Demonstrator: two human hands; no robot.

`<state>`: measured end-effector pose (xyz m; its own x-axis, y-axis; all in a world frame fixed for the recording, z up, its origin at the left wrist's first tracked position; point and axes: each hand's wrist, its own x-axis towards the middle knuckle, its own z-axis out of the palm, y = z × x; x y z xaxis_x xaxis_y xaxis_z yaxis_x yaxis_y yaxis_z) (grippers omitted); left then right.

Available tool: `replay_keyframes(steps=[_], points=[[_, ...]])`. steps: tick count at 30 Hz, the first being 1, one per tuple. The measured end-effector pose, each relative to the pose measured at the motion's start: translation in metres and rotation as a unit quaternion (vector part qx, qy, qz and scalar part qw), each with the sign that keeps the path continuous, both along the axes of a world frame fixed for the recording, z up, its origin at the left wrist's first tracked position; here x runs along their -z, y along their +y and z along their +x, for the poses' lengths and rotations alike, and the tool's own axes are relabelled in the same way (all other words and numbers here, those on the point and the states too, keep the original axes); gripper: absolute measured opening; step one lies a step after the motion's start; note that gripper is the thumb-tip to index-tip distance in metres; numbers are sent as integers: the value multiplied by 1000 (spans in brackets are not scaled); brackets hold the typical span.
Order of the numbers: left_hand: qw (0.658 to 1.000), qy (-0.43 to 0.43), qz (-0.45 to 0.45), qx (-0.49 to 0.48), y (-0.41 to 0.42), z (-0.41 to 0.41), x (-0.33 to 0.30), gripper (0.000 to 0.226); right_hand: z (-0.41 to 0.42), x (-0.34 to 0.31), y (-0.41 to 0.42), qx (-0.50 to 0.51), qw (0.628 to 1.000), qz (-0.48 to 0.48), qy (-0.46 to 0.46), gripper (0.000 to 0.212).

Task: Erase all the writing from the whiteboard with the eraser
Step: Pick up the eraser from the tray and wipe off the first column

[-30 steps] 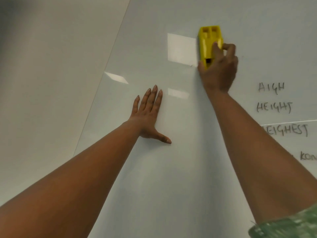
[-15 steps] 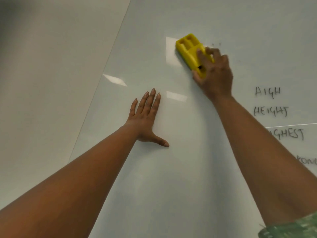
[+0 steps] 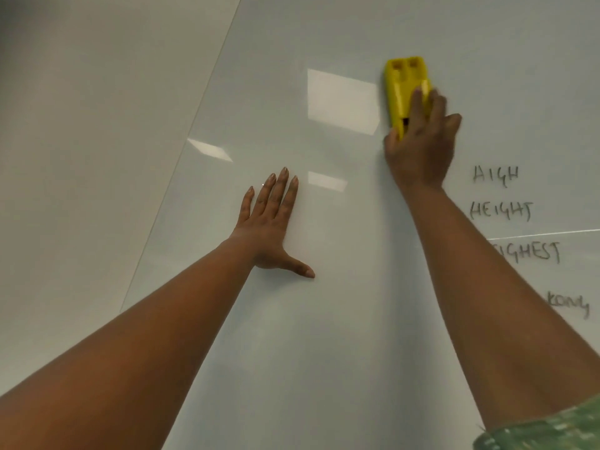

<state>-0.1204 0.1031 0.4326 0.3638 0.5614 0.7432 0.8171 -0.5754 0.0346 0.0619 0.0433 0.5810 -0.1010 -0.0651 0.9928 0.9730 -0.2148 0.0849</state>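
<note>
A yellow plastic eraser (image 3: pixel 404 89) is pressed upright against the whiteboard (image 3: pixel 324 319), high and right of centre. My right hand (image 3: pixel 420 147) grips its lower half, fingers wrapped over it. Black handwriting stays to the right of that arm: "HIGH" (image 3: pixel 495 177), "HEIGHT" (image 3: pixel 501 211), "HIGHEST" (image 3: pixel 532 251), partly hidden by my forearm, and "KONG" (image 3: pixel 571 305). My left hand (image 3: pixel 272 222) lies flat on the board, fingers together and thumb spread, holding nothing.
The board's left edge (image 3: pixel 181 151) runs diagonally against a plain pale wall (image 3: pixel 81 157). Ceiling-light reflections (image 3: pixel 342 100) glare on the board left of the eraser. A thin seam line (image 3: pixel 552 233) crosses the board between "HEIGHT" and "HIGHEST".
My right hand swung the eraser left and tilted it, then brought it back right and upright. Faint marks seen beside the eraser half a second ago are gone. My left hand stayed put.
</note>
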Motion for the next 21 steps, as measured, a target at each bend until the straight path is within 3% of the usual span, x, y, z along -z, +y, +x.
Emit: replay_keyframes(steps=[3,8,15,21], points=[[1000,-1,1,0,0,0,0,142,7,7,-1,-16,996,-16,-88,57],[1000,-6,2,4,0,0,0,141,31,3,-17,-38,994,-30,-98,51],[1000,-4,2,1,0,1,0,141,71,-15,-39,-72,996,27,49,51],[1000,-7,4,-1,1,2,1,141,57,-21,-36,-83,973,84,199,50]])
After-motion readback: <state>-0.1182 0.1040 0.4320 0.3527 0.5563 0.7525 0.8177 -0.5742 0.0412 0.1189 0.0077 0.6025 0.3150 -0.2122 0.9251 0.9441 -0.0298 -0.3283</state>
